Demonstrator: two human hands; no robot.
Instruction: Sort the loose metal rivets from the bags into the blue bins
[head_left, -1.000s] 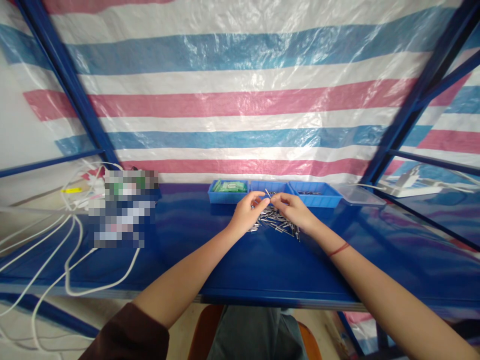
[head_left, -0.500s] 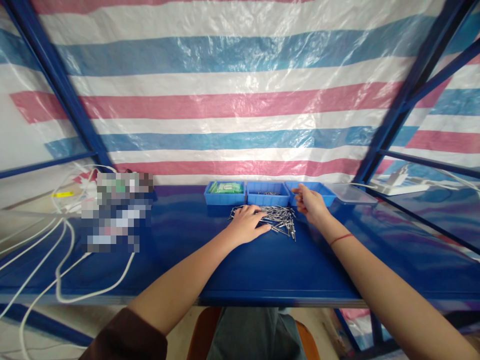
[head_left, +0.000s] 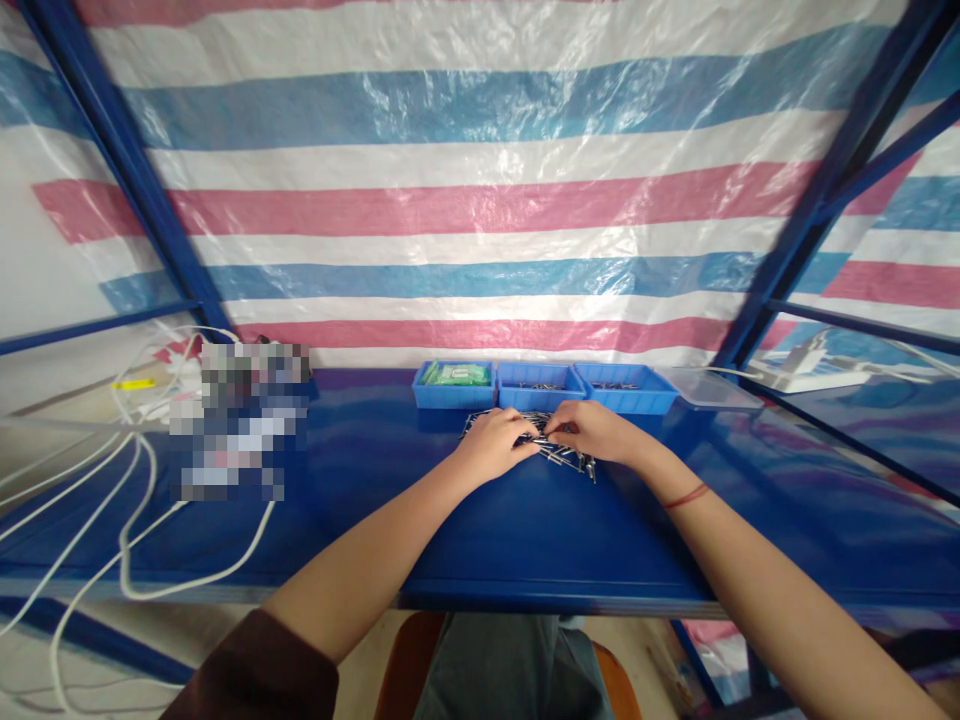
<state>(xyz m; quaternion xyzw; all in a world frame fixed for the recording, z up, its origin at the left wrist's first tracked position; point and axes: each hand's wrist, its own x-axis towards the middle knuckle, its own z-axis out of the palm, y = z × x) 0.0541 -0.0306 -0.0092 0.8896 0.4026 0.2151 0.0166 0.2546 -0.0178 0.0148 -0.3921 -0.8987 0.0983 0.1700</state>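
Metal pins (head_left: 559, 455) — loose pile on counter (head_left: 360, 520), lying flat, long axes mixed: several slant away-left to near-right, few at near right edge point toward person. Left hand (head_left: 495, 445) curled over pile's left part, right hand (head_left: 589, 432) pinched at its middle; cannot tell whether either grips pin. Both hide part of pile. Just behind — left bin (head_left: 454, 399) with green packets (head_left: 461, 374), middle bin (head_left: 521, 399), right bin (head_left: 637, 403). Clear lid (head_left: 712, 390) farther right.
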